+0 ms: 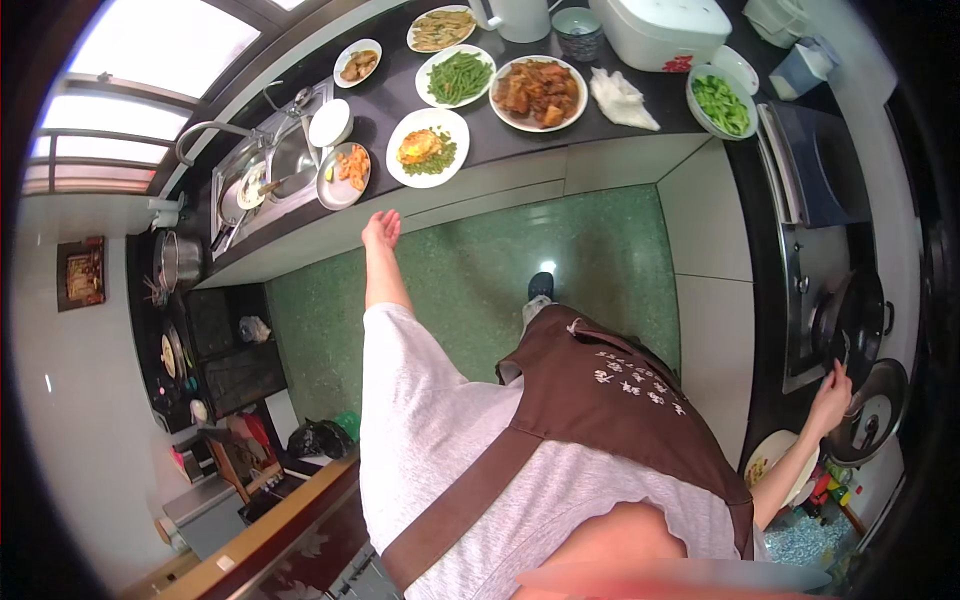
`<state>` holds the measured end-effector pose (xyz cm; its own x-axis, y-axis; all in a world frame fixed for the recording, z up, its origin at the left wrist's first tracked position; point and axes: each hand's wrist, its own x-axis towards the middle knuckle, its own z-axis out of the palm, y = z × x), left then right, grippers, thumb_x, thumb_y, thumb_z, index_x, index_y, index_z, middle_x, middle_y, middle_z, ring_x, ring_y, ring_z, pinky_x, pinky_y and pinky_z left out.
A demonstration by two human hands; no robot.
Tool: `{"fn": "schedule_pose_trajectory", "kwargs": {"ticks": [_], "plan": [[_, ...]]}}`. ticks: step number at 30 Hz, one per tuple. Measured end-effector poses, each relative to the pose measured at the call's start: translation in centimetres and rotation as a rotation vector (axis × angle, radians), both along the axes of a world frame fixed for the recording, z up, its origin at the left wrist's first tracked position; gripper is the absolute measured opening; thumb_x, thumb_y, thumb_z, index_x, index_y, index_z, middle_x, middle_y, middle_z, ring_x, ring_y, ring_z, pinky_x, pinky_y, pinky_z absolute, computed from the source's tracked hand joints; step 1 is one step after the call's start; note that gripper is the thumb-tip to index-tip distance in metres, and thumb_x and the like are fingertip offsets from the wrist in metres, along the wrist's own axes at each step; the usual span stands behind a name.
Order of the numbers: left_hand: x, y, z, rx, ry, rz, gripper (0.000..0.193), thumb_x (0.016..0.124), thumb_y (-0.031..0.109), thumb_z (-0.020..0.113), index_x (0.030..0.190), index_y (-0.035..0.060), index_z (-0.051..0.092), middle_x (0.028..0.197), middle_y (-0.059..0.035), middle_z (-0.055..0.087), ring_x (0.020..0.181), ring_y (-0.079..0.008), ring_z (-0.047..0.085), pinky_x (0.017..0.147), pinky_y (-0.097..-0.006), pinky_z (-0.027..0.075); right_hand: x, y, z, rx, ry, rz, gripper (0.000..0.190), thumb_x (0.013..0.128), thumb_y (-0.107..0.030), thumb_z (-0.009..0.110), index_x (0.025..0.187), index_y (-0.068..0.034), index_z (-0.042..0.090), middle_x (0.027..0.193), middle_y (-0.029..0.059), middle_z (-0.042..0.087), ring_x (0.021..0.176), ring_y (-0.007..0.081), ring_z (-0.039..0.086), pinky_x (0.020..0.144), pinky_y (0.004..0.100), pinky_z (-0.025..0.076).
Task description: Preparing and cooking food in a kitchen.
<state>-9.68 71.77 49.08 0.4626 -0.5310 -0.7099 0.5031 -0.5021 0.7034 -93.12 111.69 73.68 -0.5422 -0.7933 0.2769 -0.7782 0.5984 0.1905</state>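
My left hand (382,229) hangs empty above the green floor, just short of the counter edge, its fingers loosely extended. The nearest dishes are a plate of shrimp (351,166) and a white plate (397,159) with fried egg and green peas. On the right, my right hand (831,397) grips a thin cooking utensil (844,343) whose far end reaches into a dark wok (866,319) on the gas stove (801,262). The utensil's exact kind is unclear. Beside that hand lies a glass-topped pan lid (874,416).
Along the dark counter stand dishes of green beans (457,77) and braised meat (540,94), a crumpled white cloth (621,99), a rice cooker (664,34) and a bowl of leafy greens (720,105). A sink (294,159) holds pans. Near my right forearm is a large plate (776,454).
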Motion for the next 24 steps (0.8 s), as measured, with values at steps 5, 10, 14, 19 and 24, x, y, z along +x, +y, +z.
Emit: {"fn": "schedule_pose_trajectory", "kwargs": {"ticks": [5, 10, 14, 19, 24], "plan": [[6.2, -6.4, -1.8, 0.003, 0.005, 0.197, 0.034, 0.098, 0.023, 0.033, 0.122, -0.0017, 0.039, 0.1, -0.0191, 0.066, 0.078, -0.0268, 0.069, 0.051, -0.0285, 0.055, 13.1, -11.5, 1.1, 0.045, -0.382, 0.095, 0.024, 0.091, -0.018, 0.052, 0.112, -0.014, 0.064, 0.091, 0.0132, 0.063, 0.084, 0.0327, 0.061, 0.074, 0.0389, 0.047], [11.0, -8.2, -4.4, 0.023, 0.048, 0.137, 0.031, 0.097, 0.017, 0.033, 0.115, -0.005, 0.044, 0.094, -0.021, 0.066, 0.071, -0.0277, 0.069, 0.042, -0.0243, 0.051, 23.1, -20.3, 3.9, 0.22, -0.464, 0.102, 0.024, 0.089, -0.015, 0.053, 0.111, -0.011, 0.064, 0.088, 0.0123, 0.062, 0.081, 0.0313, 0.06, 0.071, 0.0392, 0.047], [12.6, -7.9, -5.3, -0.041, -0.056, 0.151, 0.026, 0.091, 0.005, 0.035, 0.113, -0.0044, 0.045, 0.088, -0.0192, 0.065, 0.065, -0.026, 0.068, 0.038, -0.021, 0.047, 27.8, -25.5, 4.2, 0.224, -0.457, 0.322, 0.023, 0.088, -0.013, 0.054, 0.109, -0.01, 0.064, 0.089, 0.012, 0.061, 0.08, 0.0303, 0.06, 0.07, 0.0381, 0.047], [10.6, -4.9, -1.7, -0.128, -0.217, 0.089, 0.024, 0.086, -0.001, 0.038, 0.109, -0.0027, 0.046, 0.079, -0.0168, 0.065, 0.057, -0.0215, 0.065, 0.035, -0.0194, 0.042, 35.2, -32.1, 3.8, 0.305, -0.607, 0.517, 0.022, 0.086, -0.01, 0.056, 0.106, -0.01, 0.065, 0.083, 0.0105, 0.058, 0.078, 0.0291, 0.059, 0.067, 0.0361, 0.047], [4.7, -2.5, 7.0, -0.219, -0.319, -0.245, 0.022, 0.085, 0.001, 0.042, 0.106, -0.0008, 0.046, 0.073, -0.0141, 0.065, 0.048, -0.0126, 0.059, 0.037, -0.0187, 0.036, 42.4, -37.8, 2.6, 0.237, -0.745, 0.924, 0.023, 0.08, -0.006, 0.061, 0.102, -0.01, 0.065, 0.088, 0.0077, 0.058, 0.08, 0.0262, 0.059, 0.071, 0.0363, 0.048]]}}
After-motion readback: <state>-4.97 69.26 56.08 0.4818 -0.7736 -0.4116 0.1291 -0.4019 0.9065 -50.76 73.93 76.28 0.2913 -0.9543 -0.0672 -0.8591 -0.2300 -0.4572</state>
